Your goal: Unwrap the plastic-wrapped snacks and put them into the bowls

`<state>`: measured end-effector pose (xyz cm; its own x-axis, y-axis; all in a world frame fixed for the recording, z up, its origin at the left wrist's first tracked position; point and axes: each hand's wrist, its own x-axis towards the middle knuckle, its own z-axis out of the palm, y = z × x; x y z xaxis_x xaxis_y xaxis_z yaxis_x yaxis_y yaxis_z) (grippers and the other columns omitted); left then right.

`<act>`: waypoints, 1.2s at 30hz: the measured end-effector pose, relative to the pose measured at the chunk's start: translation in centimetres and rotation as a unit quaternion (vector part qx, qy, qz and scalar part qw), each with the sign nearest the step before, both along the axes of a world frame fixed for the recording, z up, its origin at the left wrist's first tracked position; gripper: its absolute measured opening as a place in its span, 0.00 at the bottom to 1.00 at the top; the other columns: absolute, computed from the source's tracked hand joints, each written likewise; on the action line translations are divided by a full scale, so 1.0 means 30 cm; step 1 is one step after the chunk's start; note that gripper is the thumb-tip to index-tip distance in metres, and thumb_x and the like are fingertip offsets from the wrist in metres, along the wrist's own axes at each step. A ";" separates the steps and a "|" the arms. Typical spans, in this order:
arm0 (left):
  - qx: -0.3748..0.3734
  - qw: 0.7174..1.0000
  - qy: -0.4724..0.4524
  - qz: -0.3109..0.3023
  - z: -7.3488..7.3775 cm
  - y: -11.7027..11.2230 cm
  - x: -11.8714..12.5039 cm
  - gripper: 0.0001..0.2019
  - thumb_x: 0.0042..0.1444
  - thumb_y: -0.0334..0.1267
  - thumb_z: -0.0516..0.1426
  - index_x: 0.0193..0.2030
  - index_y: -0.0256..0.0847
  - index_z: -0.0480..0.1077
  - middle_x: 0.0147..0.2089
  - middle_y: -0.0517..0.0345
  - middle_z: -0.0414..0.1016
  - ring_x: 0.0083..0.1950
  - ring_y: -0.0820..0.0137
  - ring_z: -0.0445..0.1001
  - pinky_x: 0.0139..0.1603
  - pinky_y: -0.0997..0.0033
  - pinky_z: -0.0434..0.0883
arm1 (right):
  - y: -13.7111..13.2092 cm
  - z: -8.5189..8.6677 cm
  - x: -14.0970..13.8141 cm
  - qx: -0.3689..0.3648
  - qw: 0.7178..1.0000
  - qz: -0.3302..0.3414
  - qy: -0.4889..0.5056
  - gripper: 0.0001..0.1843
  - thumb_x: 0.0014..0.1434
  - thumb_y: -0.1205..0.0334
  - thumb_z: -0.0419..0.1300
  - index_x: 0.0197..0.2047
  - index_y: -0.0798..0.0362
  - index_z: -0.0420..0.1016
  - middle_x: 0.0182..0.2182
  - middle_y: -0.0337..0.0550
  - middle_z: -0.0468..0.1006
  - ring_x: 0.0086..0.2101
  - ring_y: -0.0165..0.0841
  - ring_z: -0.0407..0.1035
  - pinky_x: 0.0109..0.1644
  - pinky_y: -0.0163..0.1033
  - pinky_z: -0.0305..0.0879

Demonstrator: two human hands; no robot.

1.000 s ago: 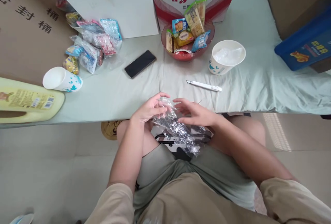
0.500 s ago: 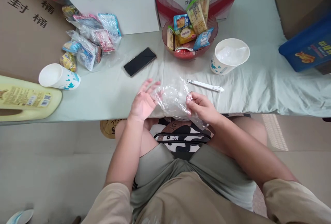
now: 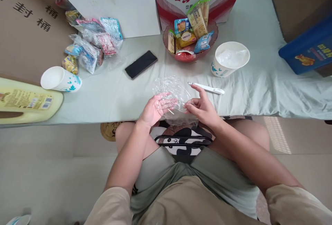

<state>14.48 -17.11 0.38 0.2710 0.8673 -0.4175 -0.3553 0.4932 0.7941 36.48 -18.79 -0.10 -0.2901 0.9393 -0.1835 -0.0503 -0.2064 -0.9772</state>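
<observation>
We hold a clear plastic bag [image 3: 172, 95] between both hands at the bench [image 3: 116, 93] edge: left hand [image 3: 157, 107] spread open under it, right hand [image 3: 201, 109] pinching its edge. It looks featherlight, limp and slippery, best pinched at the rim.

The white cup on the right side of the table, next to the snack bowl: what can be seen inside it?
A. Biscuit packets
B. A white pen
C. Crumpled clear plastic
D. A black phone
C: the white cup holds crumpled clear plastic, while the phone and the pen lie on the table cloth and the packets sit in the bowl.
</observation>
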 end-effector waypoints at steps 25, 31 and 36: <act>0.279 0.882 0.375 0.047 -0.056 -0.043 -0.038 0.11 0.53 0.37 0.64 0.45 0.42 0.79 0.39 0.54 0.82 0.41 0.65 0.78 0.48 0.64 0.75 | 0.017 -0.035 0.022 0.171 0.956 -0.004 -0.238 0.15 0.58 0.62 0.61 0.50 0.48 0.74 0.35 0.42 0.76 0.31 0.34 0.69 0.41 0.45 0.70; 0.370 0.821 0.433 0.028 -0.024 -0.040 -0.039 0.04 0.53 0.35 0.62 0.35 0.45 0.79 0.38 0.53 0.73 0.38 0.65 0.72 0.46 0.61 0.73 | 0.016 -0.011 0.022 0.305 0.908 -0.040 -0.285 0.07 0.60 0.58 0.59 0.34 0.50 0.76 0.39 0.49 0.74 0.40 0.41 0.71 0.45 0.49 0.68; 0.412 0.849 0.323 0.062 0.010 -0.070 -0.046 0.07 0.51 0.41 0.64 0.27 0.44 0.75 0.47 0.49 0.72 0.52 0.57 0.73 0.60 0.52 0.69 | -0.010 0.023 0.022 0.226 0.969 0.050 -0.090 0.12 0.65 0.53 0.56 0.33 0.50 0.68 0.37 0.46 0.79 0.39 0.38 0.74 0.47 0.48 0.70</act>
